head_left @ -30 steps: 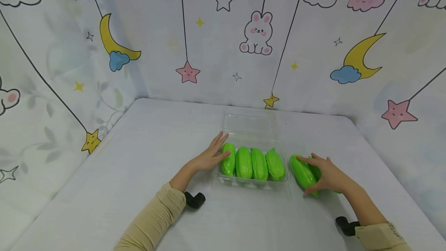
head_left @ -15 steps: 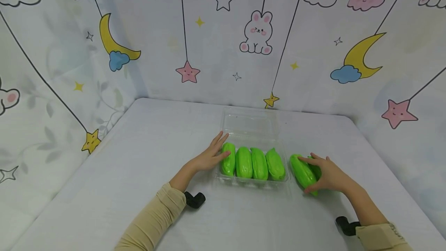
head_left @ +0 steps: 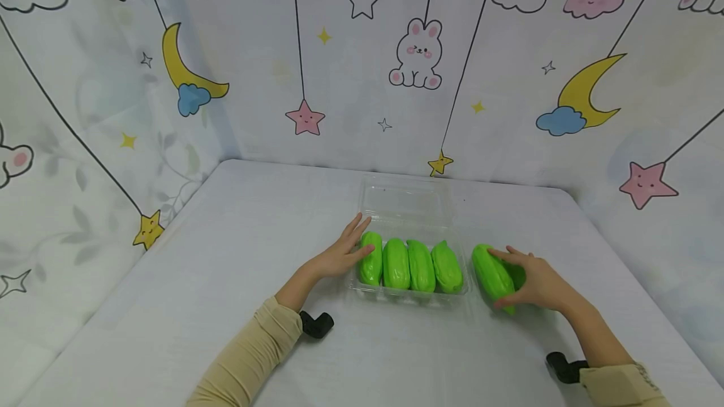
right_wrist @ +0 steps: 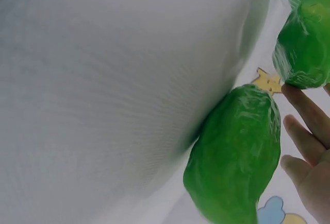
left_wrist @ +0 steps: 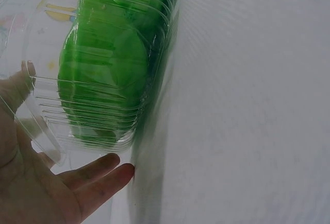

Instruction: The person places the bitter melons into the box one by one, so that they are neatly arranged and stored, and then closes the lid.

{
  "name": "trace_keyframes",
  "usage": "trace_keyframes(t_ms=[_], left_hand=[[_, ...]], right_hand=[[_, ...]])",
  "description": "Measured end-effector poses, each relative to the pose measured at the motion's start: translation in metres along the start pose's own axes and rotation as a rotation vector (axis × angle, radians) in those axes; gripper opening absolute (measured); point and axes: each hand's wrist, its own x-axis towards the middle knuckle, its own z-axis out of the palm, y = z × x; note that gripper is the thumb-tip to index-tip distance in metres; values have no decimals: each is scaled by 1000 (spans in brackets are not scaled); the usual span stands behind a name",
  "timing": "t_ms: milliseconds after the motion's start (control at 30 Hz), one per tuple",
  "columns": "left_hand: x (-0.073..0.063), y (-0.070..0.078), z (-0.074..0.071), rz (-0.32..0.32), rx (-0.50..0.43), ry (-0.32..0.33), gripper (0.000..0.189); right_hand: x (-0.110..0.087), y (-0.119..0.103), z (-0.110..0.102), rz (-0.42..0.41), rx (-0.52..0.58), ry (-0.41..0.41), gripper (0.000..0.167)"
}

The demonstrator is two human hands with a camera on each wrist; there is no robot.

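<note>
A clear plastic box [head_left: 390, 294] holds several bright green, elongated fruit-like pieces [head_left: 396, 264] side by side, film-wrapped and glossy. My left hand [head_left: 336, 259] rests at its left side with extended fingers. In the left wrist view that hand [left_wrist: 44, 188] has two fingertips near the box's lower corner and another finger behind the clear wall. Right of the box, my right hand [head_left: 540, 280] pinches another green piece [head_left: 491, 272] between thumb and fingers. The right wrist view shows this held piece [right_wrist: 304, 44] raised at the fingertips, while a further green piece [right_wrist: 232, 157] lies on the table.
The box's clear lid [head_left: 404, 203] lies folded back behind it. White cloth covers the table [head_left: 249, 206], and a patterned curtain [head_left: 362, 80] hangs along its back and sides. A black wrist mount [head_left: 317, 325] sits by each forearm.
The green piece in my right hand has risen slightly and shifted away from me, and the hand has come up with it. My left hand stays where it was.
</note>
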Motion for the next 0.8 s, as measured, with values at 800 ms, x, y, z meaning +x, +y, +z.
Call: trace_keyframes(t_ms=[800], left_hand=[[0, 2, 0, 7, -4, 6, 65]], right_hand=[[-3, -20, -13, 35, 9, 77, 102]])
